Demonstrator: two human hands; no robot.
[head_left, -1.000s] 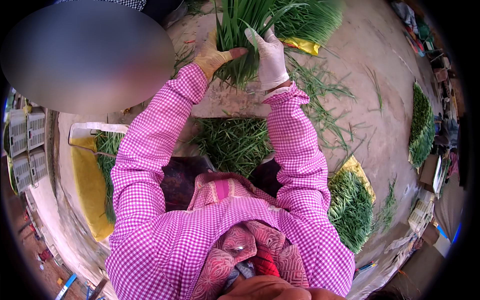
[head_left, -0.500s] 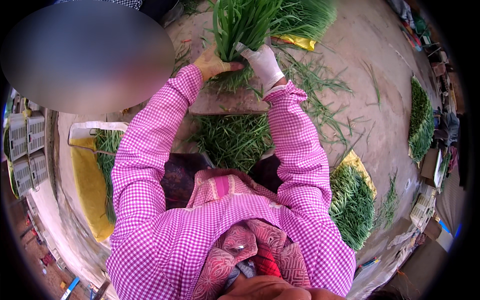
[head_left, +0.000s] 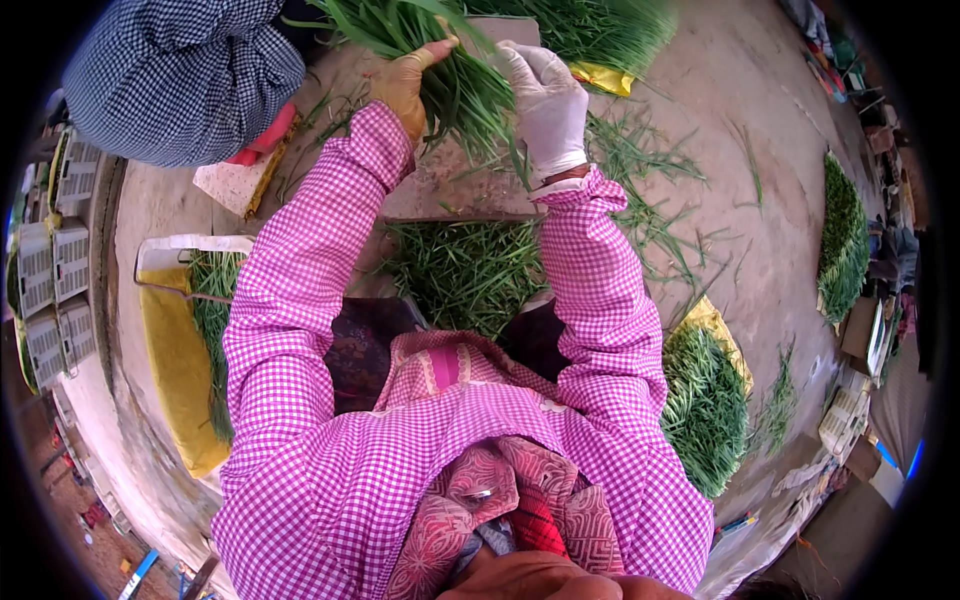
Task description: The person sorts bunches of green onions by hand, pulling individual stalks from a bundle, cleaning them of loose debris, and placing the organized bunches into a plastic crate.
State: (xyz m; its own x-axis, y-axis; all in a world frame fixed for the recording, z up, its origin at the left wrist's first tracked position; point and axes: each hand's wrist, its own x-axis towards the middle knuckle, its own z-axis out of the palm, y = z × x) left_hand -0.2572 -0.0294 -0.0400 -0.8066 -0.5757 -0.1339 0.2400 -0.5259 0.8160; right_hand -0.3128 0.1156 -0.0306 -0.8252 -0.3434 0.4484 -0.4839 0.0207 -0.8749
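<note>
Grey slatted crates (head_left: 72,255), stacked at the far left; any marking on them is too small to be read. Yellow-sided container (head_left: 178,370), white-rimmed; leafy greens (head_left: 212,350) are held along its inner side. Co-worker (head_left: 185,80), seen from above, dressed in black-and-white checked cloth.

Left hand (head_left: 405,90), covered by a yellowish glove: partly closed, the fingers wrapped about the bunch of long-bladed greens (head_left: 465,100), the thumb stretched out across it. The bunch is held aslant above the flat board (head_left: 465,200), its upper blades pointed toward the top left. The board is bounded by a straight near edge, beyond which a heap of loose green blades (head_left: 465,275) is seen, nearer the wearer.

Right hand (head_left: 550,105), covered by a white glove: the fingers are half curled beside the right margin of the bunch; whether any blade is gripped cannot be told. Large pile of greens (head_left: 610,35), set on yellow sheeting (head_left: 605,79). Scattered blades (head_left: 650,190), strewn right of the board. Bundle of cut greens (head_left: 705,410), backed by a yellow wrap (head_left: 725,335). Open room is offered by the concrete floor (head_left: 785,185), bounded at right by a further stack of greens (head_left: 843,240).
</note>
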